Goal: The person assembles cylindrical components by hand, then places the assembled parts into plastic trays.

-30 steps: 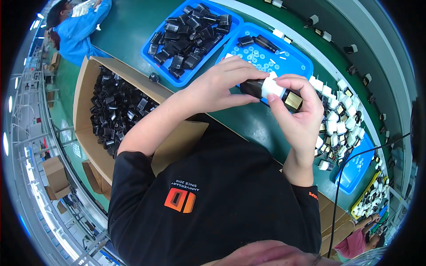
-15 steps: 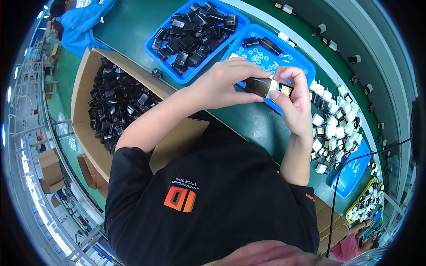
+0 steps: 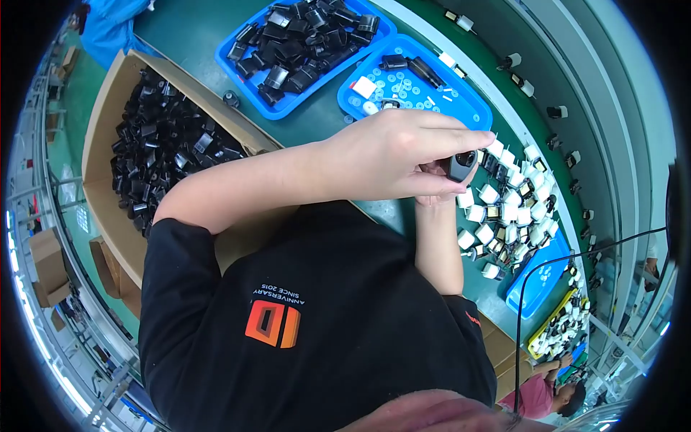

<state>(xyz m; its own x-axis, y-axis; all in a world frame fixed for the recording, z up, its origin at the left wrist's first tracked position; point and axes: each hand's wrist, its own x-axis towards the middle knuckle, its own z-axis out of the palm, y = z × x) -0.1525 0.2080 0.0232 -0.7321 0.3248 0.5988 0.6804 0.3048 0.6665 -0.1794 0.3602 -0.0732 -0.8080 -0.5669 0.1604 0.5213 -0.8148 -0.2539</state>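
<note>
My left hand reaches across from the left, its fingers and thumb closed round a black plastic housing. The rounded end of the housing shows between fingertips and thumb. Behind and below it is my right hand, mostly covered by the left; the parts that show lie curled against the same housing. The white-ended coil part is hidden by my hands. Just right of them a heap of white-and-black coil parts lies on the green table.
A blue tray holds many black housings. Beside it another blue tray carries clear washers and a few black pieces. An open cardboard box of black housings stands at left. A black cable hangs at right, near a smaller blue tray.
Both hands have come closer together and moved slightly down and right. My left hand has turned over the housing, now covering most of my right hand. The whole view has shifted a little.
</note>
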